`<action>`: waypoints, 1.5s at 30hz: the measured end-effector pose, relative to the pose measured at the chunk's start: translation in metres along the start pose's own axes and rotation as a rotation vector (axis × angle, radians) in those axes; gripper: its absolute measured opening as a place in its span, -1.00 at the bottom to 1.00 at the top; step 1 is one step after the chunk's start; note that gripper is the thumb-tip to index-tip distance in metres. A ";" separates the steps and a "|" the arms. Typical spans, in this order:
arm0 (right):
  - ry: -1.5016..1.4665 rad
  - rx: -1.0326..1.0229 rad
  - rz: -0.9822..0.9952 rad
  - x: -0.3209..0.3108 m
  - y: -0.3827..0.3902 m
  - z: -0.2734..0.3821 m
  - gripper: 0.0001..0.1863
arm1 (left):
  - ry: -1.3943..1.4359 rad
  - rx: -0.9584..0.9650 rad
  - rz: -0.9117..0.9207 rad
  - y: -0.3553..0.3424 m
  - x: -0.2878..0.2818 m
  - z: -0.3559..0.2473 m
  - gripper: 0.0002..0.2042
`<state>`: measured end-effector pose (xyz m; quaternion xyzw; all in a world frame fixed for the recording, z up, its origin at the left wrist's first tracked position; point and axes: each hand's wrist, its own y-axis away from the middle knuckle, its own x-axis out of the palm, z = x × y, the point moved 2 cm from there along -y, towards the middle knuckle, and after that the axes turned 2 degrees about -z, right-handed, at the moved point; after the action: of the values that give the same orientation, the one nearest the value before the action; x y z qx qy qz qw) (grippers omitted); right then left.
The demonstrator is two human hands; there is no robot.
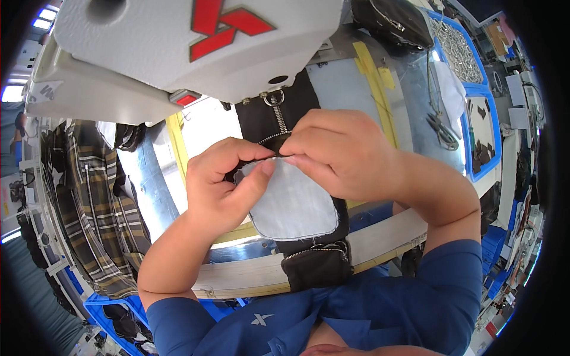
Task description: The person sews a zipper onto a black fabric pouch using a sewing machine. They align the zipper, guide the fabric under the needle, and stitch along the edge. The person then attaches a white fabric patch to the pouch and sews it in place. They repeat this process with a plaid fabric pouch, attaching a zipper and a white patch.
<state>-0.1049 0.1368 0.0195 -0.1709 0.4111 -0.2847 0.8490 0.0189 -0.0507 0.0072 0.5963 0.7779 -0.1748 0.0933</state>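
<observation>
My left hand [222,181] and my right hand [341,151] pinch the top edge of a pale grey fabric piece [294,202] with frayed stitched edges, close beside a curved zipper [273,137]. Their fingertips are nearly touching. Beneath lies a black fabric strip [255,121] with a short straight zipper and metal ring [276,107]. A black zippered pouch [314,267] hangs at its near end over the table's front edge. The white sewing machine head [148,53] stands just beyond my hands; what my fingertips cover is hidden.
At left lie plaid zippered pieces [98,196] and a blue crate [95,301]. At right are blue trays of metal parts [457,53] and dark pieces [480,130], thread snips [439,130] and a black bag [392,24]. Yellow tape [374,83] marks the steel work surface.
</observation>
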 end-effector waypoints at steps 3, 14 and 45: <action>0.002 0.021 0.012 0.000 0.001 0.000 -0.82 | -0.025 -0.007 0.002 0.000 0.000 -0.001 -0.89; 0.001 0.048 0.035 0.002 0.002 -0.001 -0.83 | 0.041 -0.074 0.002 -0.001 0.002 0.003 -0.90; -0.162 0.256 0.099 0.001 -0.004 -0.010 -0.91 | 0.058 -0.110 0.012 -0.002 0.004 0.004 -0.91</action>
<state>-0.1136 0.1324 0.0144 -0.0634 0.3096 -0.2779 0.9071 0.0158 -0.0492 0.0019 0.5997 0.7852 -0.1138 0.1044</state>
